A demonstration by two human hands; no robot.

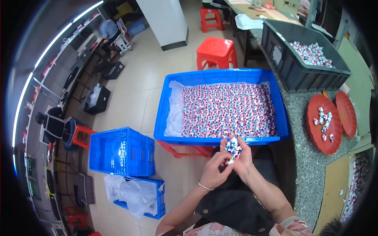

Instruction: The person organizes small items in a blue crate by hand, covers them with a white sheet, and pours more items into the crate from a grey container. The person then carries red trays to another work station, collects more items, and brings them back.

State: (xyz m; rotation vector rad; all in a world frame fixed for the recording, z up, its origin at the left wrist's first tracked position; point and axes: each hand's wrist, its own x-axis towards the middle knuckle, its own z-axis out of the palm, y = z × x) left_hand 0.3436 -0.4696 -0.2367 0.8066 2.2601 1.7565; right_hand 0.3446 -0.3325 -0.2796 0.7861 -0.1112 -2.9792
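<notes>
My right hand (pixel 245 159) is cupped around several small painted figurines (pixel 234 148), white with pink, blue and dark spots. My left hand (pixel 214 173), with a bracelet at the wrist, meets it, thumb and fingers closed on one figurine at the lower end of the handful. Both hands are just in front of the near rim of a large blue bin (pixel 220 140). Inside that bin, many similar figurines (pixel 228 110) lie close together in rows, with a white plastic liner (pixel 175 112) showing at the left.
On the speckled counter (pixel 311 185) at right stand a grey crate (pixel 315 74) of figurines and red plates (pixel 323 139), one holding several figurines. Red stools (pixel 215 49), stacked blue bins (pixel 118 151) and a lined blue bin (pixel 161 200) are on the floor. People sit at left benches.
</notes>
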